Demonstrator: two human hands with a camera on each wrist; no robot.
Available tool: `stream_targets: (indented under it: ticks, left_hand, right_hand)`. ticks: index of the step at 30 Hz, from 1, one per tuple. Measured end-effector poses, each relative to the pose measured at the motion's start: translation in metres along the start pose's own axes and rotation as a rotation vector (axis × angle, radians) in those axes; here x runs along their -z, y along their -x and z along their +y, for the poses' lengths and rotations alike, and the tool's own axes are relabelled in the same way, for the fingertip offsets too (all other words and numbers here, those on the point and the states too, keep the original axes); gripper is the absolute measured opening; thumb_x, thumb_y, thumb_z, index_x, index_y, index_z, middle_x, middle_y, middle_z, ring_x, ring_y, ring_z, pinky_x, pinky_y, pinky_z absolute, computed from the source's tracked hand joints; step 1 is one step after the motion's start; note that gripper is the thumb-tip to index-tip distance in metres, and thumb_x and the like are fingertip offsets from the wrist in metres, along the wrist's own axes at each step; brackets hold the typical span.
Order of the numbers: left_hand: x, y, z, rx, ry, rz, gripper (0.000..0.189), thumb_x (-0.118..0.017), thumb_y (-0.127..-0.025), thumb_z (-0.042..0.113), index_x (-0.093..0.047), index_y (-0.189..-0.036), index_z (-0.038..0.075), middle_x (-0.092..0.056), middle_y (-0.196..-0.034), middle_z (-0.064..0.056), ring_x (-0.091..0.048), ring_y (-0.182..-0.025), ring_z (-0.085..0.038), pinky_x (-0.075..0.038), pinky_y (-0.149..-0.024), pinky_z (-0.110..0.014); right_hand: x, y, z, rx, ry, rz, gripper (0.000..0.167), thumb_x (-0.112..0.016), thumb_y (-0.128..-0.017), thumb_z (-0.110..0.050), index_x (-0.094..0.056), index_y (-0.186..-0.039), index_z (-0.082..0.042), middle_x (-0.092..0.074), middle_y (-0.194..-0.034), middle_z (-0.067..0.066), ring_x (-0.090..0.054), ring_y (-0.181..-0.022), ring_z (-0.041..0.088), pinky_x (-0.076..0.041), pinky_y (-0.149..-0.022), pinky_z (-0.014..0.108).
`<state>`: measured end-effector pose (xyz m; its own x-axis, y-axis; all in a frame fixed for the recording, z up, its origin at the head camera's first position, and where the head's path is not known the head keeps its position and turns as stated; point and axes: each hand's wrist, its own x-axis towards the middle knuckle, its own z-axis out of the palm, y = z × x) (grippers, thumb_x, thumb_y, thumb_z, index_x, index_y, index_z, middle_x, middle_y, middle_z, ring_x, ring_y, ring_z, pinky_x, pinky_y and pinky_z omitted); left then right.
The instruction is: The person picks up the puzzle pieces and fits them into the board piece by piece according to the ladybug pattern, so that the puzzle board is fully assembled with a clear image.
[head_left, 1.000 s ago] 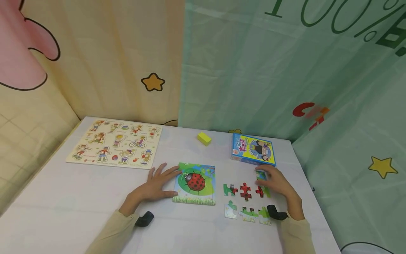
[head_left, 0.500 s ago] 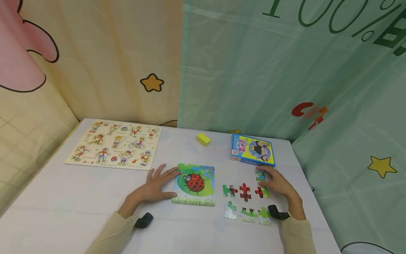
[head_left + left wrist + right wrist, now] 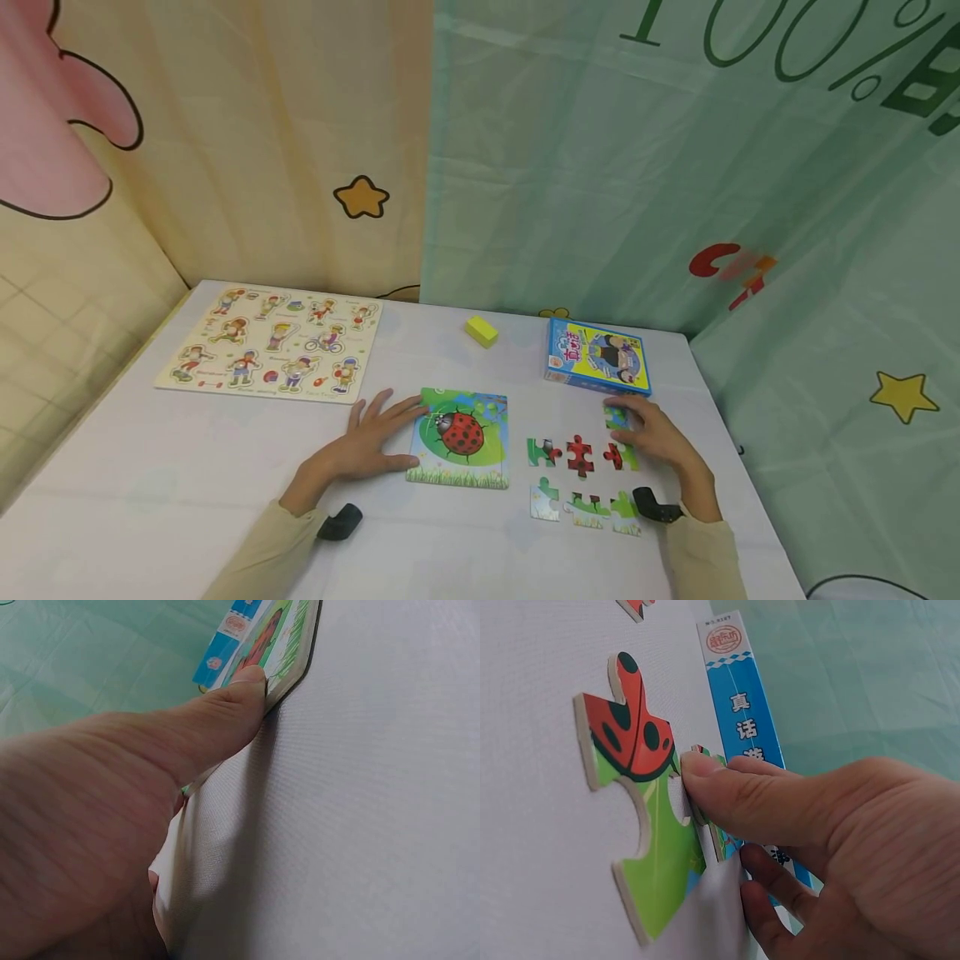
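In the head view my left hand (image 3: pixel 363 444) lies with fingers spread at the left edge of a square ladybug puzzle (image 3: pixel 459 435). The left wrist view shows the thumb (image 3: pixel 232 705) touching the puzzle's edge. My right hand (image 3: pixel 663 435) pinches a green-and-blue jigsaw piece (image 3: pixel 617 417) between thumb and fingers, low at the table; the hand partly hides it. Below it lies a red-and-green piece (image 3: pixel 656 840), large in the right wrist view. Beside that are a red middle piece (image 3: pixel 580 456) and a green piece (image 3: pixel 542 452), with a row of three more nearer me.
A blue-and-yellow box (image 3: pixel 598 356) stands just beyond my right hand. A yellow block (image 3: pixel 482 331) sits at the back middle. The cream picture board (image 3: pixel 255 350) with sports figures covers the back left. Curtains (image 3: pixel 555 167) rise behind the white table (image 3: pixel 420 542).
The right hand's thumb and fingers have shifted slightly about the green-and-blue piece. The left hand stays at the ladybug puzzle, and the other pieces keep their places.
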<state>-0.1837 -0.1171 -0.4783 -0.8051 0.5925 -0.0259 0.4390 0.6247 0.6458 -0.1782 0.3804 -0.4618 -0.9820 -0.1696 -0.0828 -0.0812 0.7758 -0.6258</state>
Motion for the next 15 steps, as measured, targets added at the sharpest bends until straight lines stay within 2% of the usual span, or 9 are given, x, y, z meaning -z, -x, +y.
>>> stream_targets:
  ticks: [9, 15]
  left_hand:
    - [0.0016, 0.0005, 0.0025, -0.005, 0.001, 0.003, 0.077, -0.074, -0.088, 0.043, -0.042, -0.153, 0.017, -0.030, -0.164, -0.009, -0.003, -0.151, -0.049, 0.004, -0.113, -0.074]
    - [0.0006, 0.0012, 0.0010, -0.033, 0.004, 0.019, 0.076, -0.074, -0.087, 0.042, -0.043, -0.152, 0.015, -0.032, -0.163, -0.011, -0.005, -0.150, -0.051, 0.004, -0.112, -0.075]
  right_hand:
    - [0.0002, 0.0002, 0.0030, 0.030, -0.008, 0.003, 0.043, -0.075, -0.088, -0.013, -0.063, -0.129, -0.006, -0.046, -0.147, 0.029, -0.035, -0.139, 0.051, -0.027, -0.114, 0.069]
    - [-0.0002, -0.0029, 0.0011, 0.047, 0.031, 0.026, 0.042, -0.076, -0.088, -0.014, -0.064, -0.127, -0.003, -0.054, -0.139, 0.027, -0.047, -0.131, 0.047, -0.037, -0.110, 0.064]
